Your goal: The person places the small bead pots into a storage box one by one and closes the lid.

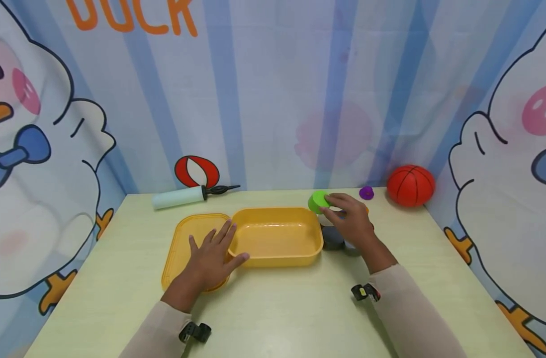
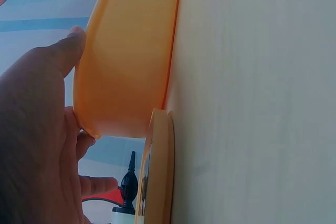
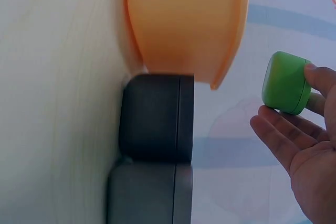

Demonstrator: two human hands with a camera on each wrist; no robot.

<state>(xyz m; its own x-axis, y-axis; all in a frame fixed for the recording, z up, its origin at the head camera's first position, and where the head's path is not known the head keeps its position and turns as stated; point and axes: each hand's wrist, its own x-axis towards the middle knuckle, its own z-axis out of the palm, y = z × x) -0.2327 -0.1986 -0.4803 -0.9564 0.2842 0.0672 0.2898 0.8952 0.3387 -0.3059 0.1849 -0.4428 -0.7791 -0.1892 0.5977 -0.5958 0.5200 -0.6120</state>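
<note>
My right hand [image 1: 351, 221] pinches a small green case [image 1: 318, 202] between thumb and fingers, above the right end of a yellow plastic container [image 1: 277, 261]. In the right wrist view, the green case [image 3: 286, 83] has rounded corners and a lid seam; it is held clear of the table. My left hand [image 1: 210, 263] spreads its straight fingers over the container's left end, thumb and fingertips touching the rim. Under that hand lies a flat yellow lid [image 1: 181, 248]. Close to the container's right end stand a black case [image 3: 155, 119] and a grey case [image 3: 144, 195], partly behind my right hand in the head view.
At the back left lies a pale green hand pump [image 1: 179, 198] with a black nozzle. A small purple object [image 1: 366, 193] and a red toy basketball [image 1: 410, 186] sit at the back right. A duck-printed curtain [image 1: 273, 99] borders the table [image 1: 273, 313].
</note>
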